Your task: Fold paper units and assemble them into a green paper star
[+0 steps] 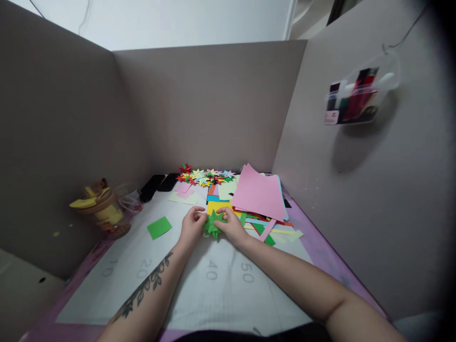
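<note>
A green folded paper star (213, 223) lies low over the white mat (213, 285), held between both hands. My left hand (192, 225) pinches its left side with curled fingers. My right hand (232, 224) grips its right side, thumb and fingers closed on the paper. A loose green paper square (159, 227) lies on the mat to the left of my left hand. Just beyond the hands sits a stack of coloured paper sheets (258, 194) with a pink sheet on top.
A row of finished coloured paper stars (206, 176) lines the back wall. Two dark phones (158, 185) lie at the back left. A yellow and brown jar (101, 209) stands at the left. Grey partition walls enclose the desk; a clear holder (359, 95) hangs on the right wall.
</note>
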{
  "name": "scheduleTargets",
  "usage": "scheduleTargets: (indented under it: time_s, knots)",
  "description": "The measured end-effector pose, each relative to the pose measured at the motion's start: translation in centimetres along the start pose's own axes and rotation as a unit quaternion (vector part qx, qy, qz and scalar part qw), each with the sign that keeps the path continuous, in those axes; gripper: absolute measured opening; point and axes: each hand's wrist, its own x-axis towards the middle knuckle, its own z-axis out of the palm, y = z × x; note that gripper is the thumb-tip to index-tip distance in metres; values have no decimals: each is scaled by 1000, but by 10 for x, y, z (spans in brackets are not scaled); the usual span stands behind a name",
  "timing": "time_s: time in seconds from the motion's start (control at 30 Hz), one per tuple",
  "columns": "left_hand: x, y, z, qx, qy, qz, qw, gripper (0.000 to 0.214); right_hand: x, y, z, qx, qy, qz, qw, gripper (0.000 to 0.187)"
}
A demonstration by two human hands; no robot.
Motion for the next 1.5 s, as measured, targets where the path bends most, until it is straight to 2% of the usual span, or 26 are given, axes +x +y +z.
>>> scheduleTargets:
  time_s: [0.13,0.3,0.43,0.6,0.77,0.97,1.1,1.23,1.33,1.5]
  knots:
    - [0,-1,0,17,-4,19,1000,27,3,8,-1,3,-36,16,999,31]
    - [-1,2,0,36,-9,29,999,29,3,7,-1,20,-45,22,999,31]
    - [-3,6,2,36,-26,21,999,34,2,3,0,21,-31,10,999,30]
    - [-5,13,4,19,-33,-12,999,35,0,1,-1,57,-50,13,997,25]
    - [-6,14,5,6,-28,-28,999,38,1,2,-2,27,-42,-7,999,23]
    - [-4,7,4,17,-27,-4,999,35,1,0,-3,-13,-46,2,999,29]
    - [-3,4,5,0,-36,-11,999,41,3,-2,-3,-45,-13,-25,999,29]
    - [-6,3,8,-10,-55,-46,997,50,6,0,-4,-17,26,-16,999,29]
    - [-7,2,9,14,-51,-60,997,47,7,3,-5,3,20,2,1000,31]
    - [-6,-1,7,25,-19,-46,998,39,7,5,-4,32,3,32,999,38]
